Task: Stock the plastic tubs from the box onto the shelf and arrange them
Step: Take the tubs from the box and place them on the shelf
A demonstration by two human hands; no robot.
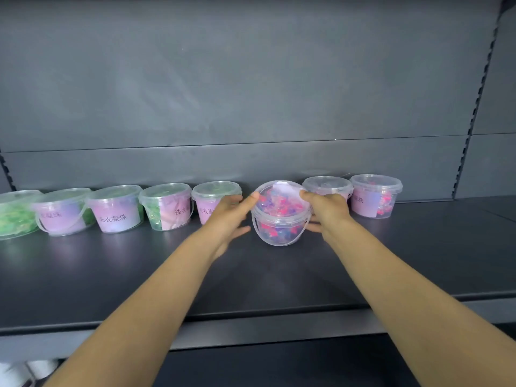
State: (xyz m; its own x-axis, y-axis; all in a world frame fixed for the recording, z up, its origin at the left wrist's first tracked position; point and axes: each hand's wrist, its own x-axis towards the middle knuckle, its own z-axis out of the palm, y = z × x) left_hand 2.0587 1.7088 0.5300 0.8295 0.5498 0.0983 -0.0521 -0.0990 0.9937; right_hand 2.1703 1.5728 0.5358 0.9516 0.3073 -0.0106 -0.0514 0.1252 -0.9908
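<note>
Likely light, stiff and slick, a clear tub [280,216] tilts near the back edge of the shelf [279,275]. The right grip [326,210] clasps its side; the left grip [231,216] is loose, thumb on the lid rim. Both flanks look safest.

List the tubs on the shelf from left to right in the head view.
Green edge tub → second tub → third tub → fourth tub → fifth tub → tilted tub → seventh tub → last tub.
</note>
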